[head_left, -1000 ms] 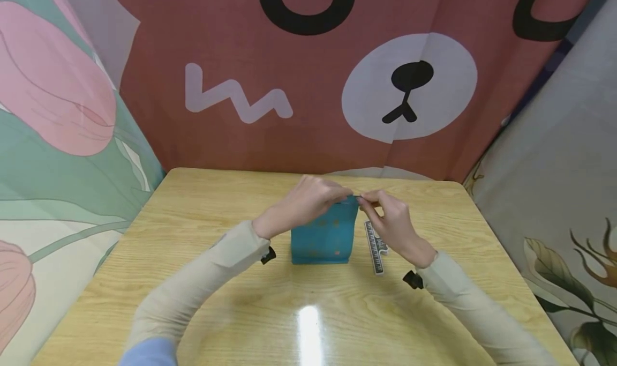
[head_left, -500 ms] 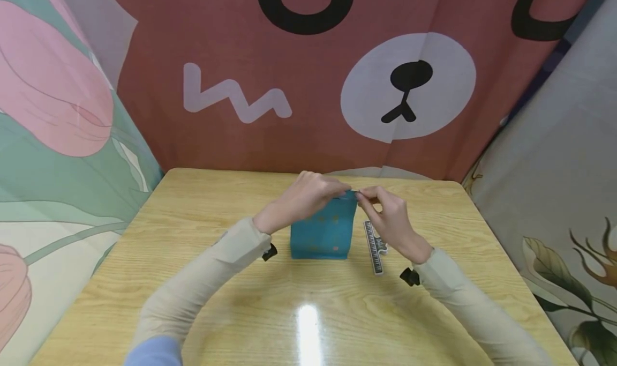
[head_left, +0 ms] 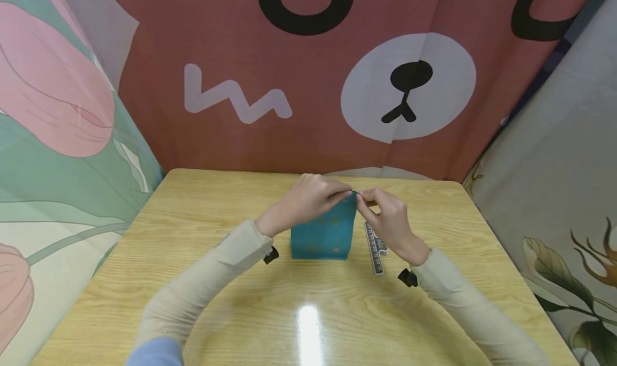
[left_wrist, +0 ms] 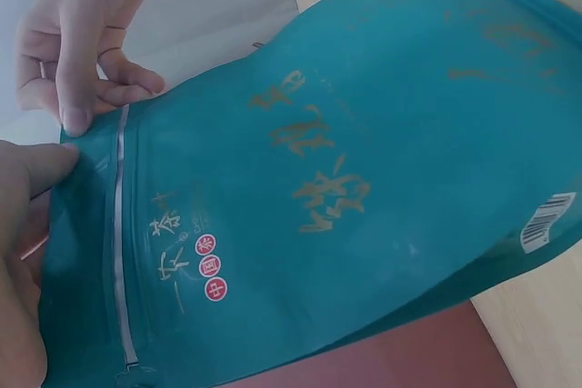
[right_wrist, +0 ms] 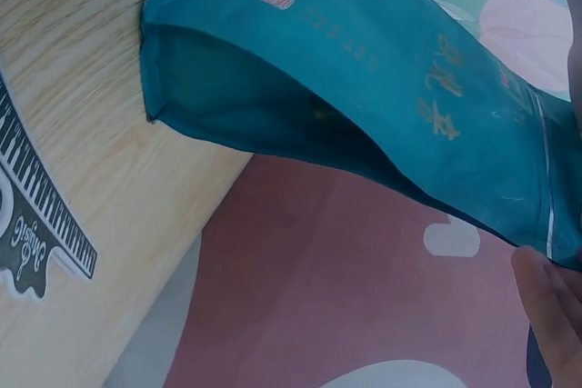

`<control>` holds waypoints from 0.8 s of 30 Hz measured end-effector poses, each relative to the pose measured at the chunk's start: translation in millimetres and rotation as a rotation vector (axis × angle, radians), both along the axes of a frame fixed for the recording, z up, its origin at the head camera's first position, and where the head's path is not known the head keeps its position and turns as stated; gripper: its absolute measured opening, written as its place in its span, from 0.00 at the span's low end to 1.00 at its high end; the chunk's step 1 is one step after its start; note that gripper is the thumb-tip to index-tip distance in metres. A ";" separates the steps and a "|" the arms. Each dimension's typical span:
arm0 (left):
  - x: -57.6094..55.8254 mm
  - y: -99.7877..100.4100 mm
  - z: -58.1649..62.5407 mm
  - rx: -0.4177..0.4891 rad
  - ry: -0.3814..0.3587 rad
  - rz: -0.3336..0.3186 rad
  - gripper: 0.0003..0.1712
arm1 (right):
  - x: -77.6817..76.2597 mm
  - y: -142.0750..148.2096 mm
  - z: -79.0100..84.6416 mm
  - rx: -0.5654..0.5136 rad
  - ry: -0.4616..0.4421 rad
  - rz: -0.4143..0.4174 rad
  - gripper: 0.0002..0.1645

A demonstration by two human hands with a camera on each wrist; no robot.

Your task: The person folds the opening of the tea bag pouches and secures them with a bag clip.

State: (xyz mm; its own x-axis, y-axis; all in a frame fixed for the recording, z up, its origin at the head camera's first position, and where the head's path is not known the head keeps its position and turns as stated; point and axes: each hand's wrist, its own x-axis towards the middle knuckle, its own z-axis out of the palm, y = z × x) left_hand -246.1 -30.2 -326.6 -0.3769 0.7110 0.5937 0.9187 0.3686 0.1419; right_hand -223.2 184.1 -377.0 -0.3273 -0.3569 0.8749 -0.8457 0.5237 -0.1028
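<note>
A teal pouch with gold lettering stands upright near the middle of the table, between both hands. My left hand grips its top edge from the left and covers much of that edge. At the top right corner, my right hand pinches the edge between thumb and fingers. In the left wrist view, a pale strip runs across the pouch just below the gripped edge, and red round marks and a barcode show on its face. The right wrist view shows the pouch's folded-in side.
A black-and-white ruler with a wavy edge lies flat just right of the pouch, close under the right hand. The light wooden table ends at a curtain printed with a bear. Other printed cloths hang at both sides.
Both hands and the pouch have risen slightly since the earliest frame. The right hand has shifted a little to the left; both hands keep hold of the pouch's top.
</note>
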 end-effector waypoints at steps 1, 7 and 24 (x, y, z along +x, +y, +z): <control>0.3 0.5 0.1 0.003 0.004 0.004 0.10 | 0.4 -0.3 0.0 0.007 0.020 -0.012 0.10; 2.1 2.7 0.5 0.003 0.015 0.024 0.10 | 3.9 -0.8 -2.1 0.023 0.095 -0.052 0.13; 4.2 4.3 0.6 0.001 0.034 0.061 0.10 | 10.8 6.5 7.4 -0.166 -0.241 0.141 0.07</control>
State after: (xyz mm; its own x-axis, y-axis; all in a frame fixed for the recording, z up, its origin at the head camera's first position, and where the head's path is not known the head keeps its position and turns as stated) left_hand -241.9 -25.9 -326.0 -0.3992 0.6869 0.6073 0.8989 0.4237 0.1115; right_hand -212.4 190.6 -369.5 -0.4895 -0.2727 0.8283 -0.8497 0.3627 -0.3827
